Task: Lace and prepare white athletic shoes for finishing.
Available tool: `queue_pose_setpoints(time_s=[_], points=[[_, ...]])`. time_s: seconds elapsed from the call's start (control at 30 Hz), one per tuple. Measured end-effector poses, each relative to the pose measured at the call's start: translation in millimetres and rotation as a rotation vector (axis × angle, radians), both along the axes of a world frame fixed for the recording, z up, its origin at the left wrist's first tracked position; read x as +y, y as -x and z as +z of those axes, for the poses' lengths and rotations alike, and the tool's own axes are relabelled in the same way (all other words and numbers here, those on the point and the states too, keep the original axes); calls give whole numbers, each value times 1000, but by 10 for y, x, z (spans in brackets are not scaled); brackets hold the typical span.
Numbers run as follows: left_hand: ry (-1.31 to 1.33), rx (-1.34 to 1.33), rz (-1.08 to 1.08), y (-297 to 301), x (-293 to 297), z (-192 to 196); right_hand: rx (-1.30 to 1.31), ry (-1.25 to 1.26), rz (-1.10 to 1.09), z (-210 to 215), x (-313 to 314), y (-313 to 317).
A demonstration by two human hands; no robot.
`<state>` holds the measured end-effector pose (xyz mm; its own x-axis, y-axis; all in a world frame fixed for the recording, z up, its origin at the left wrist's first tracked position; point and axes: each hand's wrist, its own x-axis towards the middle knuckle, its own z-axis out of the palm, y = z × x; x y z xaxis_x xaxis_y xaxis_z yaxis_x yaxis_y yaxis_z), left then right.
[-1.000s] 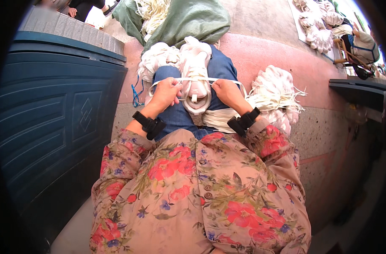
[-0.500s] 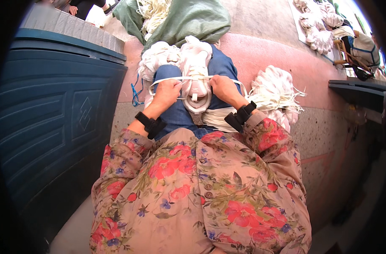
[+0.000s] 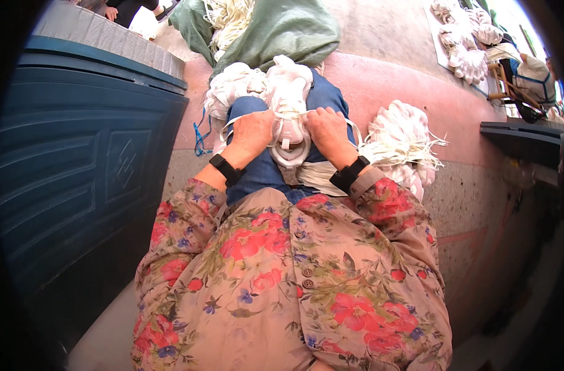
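Blue panel [image 3: 65, 154] far left. Left hand [image 3: 255, 132] closed on white lace [image 3: 290, 114], beside the shoe [image 3: 288, 93]. Shoe between the knees [image 3: 246, 106], toe pointing away from the body. Right hand [image 3: 327, 131] pinching lace opposite. Shoe pile [image 3: 398, 127] farther right, on the floor [image 3: 455, 123].

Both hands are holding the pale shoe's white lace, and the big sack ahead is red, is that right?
The big sack is green, not red, as the head view shows. The left hand and right hand are indeed holding the white lace of the pale shoe.
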<state>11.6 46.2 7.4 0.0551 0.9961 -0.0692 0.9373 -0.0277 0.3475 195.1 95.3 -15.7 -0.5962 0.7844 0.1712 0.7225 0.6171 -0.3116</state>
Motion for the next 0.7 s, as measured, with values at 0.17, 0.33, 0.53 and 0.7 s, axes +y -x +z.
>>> queue_pose_setpoints(time_s=[0.17,0.33,0.53,0.7], points=[[13,59,-39,-26,21,52,21,-88,-18,-5,-12,-16],[-43,97,-112,-121,39,-97,22,-86,-6,-13,-28,-7],[-49,29,26,-150,-34,57,2,-59,-7,100,-136,-45],[-153,38,47,-128,-137,-72,12,-1,-24,1,-90,-78]])
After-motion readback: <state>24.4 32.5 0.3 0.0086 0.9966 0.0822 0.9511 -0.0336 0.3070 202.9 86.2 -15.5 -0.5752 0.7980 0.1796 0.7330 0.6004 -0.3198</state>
